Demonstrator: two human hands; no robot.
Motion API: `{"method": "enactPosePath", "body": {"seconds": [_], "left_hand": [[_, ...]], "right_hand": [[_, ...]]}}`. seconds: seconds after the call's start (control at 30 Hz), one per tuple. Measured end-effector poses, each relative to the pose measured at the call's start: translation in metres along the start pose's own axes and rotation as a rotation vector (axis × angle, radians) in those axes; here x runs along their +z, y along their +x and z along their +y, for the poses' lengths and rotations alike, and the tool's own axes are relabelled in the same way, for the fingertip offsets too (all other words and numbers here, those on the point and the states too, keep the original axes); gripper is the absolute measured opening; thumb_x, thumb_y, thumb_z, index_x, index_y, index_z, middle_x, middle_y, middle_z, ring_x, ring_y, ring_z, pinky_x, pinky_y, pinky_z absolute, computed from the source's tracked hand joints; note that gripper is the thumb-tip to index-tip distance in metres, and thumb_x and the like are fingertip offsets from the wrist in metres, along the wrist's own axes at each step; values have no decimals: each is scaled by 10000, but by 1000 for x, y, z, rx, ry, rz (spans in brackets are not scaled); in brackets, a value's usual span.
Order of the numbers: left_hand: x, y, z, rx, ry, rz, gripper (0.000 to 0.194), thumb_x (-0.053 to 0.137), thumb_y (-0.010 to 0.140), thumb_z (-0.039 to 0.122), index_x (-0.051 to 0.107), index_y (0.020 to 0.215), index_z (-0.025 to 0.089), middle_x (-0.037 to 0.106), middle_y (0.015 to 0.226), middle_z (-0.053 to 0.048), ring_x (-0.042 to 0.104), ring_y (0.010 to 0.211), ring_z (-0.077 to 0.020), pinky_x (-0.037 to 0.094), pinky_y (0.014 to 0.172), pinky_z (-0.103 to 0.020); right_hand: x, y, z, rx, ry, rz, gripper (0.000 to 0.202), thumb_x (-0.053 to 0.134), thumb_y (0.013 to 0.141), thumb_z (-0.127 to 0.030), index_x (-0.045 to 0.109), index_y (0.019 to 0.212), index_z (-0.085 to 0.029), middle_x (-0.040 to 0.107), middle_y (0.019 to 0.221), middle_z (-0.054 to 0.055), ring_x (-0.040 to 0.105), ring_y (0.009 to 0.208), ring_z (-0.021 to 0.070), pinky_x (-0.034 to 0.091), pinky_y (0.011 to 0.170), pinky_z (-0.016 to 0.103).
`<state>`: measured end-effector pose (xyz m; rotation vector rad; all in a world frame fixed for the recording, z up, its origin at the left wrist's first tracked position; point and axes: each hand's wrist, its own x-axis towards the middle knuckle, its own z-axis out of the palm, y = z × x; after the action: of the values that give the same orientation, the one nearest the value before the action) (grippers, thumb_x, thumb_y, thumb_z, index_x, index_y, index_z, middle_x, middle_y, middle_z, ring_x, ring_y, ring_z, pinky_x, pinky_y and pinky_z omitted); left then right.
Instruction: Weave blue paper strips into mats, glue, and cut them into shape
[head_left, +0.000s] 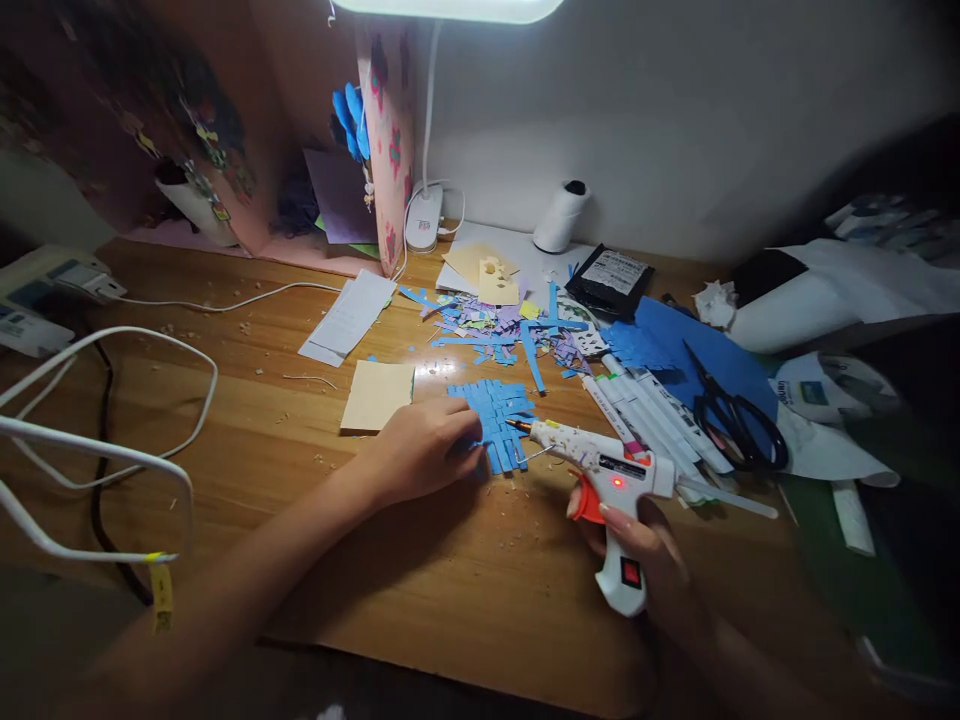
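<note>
A woven mat of blue paper strips (496, 415) lies on the wooden desk in front of me. My left hand (431, 448) rests at its left edge, fingers curled and pressed together on the mat's lower left part; the fingertips are partly hidden. My right hand (649, 555) is wrapped round the handle of a white glue gun (592, 450) with an orange trigger and a lit red light. The gun's nozzle points left, at the right edge of the mat. A square cream pad (375, 397) sits just behind my left wrist.
Behind the mat lies a heap of paper scraps (480, 325). Markers (652, 415), black scissors (724, 415) and blue paper (701, 350) are at the right. White cables (202, 400) loop at the left. A thread spool (559, 220) stands by the wall.
</note>
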<state>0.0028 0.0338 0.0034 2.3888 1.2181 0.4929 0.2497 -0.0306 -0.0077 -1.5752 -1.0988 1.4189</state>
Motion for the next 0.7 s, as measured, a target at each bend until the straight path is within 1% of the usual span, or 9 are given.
{"method": "enactPosePath", "body": {"seconds": [0.07,0.13,0.23,0.33,0.4,0.5,0.7], "left_hand": [[1,1,-1,-43,-1,34,120,482,844,232,572,793,170,608,767,-34,528,677,-134,399,600,-263],[1,2,-2,-89,-53,55,110,491,842,232,571,802,168,608,736,-25,519,643,-124,393,586,-259],[1,4,-3,-132,-146,63,97,505,837,220,570,795,162,601,719,-18,516,635,-116,395,583,-249],[2,5,-3,-164,-207,66,85,511,831,210,570,793,161,596,717,-14,518,637,-114,402,585,-243],[3,5,-3,-174,-224,69,82,512,831,210,569,796,163,594,724,-13,519,640,-114,405,588,-242],[4,5,-3,-177,-233,77,76,513,830,207,565,796,164,590,730,-12,516,640,-112,404,591,-241],[6,5,-5,-141,-267,75,64,510,833,192,555,802,159,583,734,-12,512,642,-109,400,593,-239]], "right_hand": [[-2,-1,2,-23,-35,-40,340,580,681,-530,573,661,-191,535,574,5,448,523,155,388,481,265],[-3,-1,4,-14,-81,-75,345,577,690,-532,575,668,-188,537,575,7,449,535,157,382,492,266],[-2,0,5,32,-100,-74,355,592,690,-529,600,751,-179,558,620,13,469,564,166,380,499,267],[7,0,-3,38,-69,-104,351,578,706,-521,609,778,-179,484,548,-18,406,501,139,326,454,251],[14,-1,-10,32,-52,-105,322,564,720,-503,594,712,-183,440,522,-28,369,483,127,297,443,247],[22,-2,-18,54,-44,-102,314,562,718,-487,552,629,-186,422,510,-31,346,470,116,265,435,239],[23,-2,-21,122,-47,-96,334,562,698,-502,554,641,-173,418,503,-36,341,467,102,249,440,221]]}}
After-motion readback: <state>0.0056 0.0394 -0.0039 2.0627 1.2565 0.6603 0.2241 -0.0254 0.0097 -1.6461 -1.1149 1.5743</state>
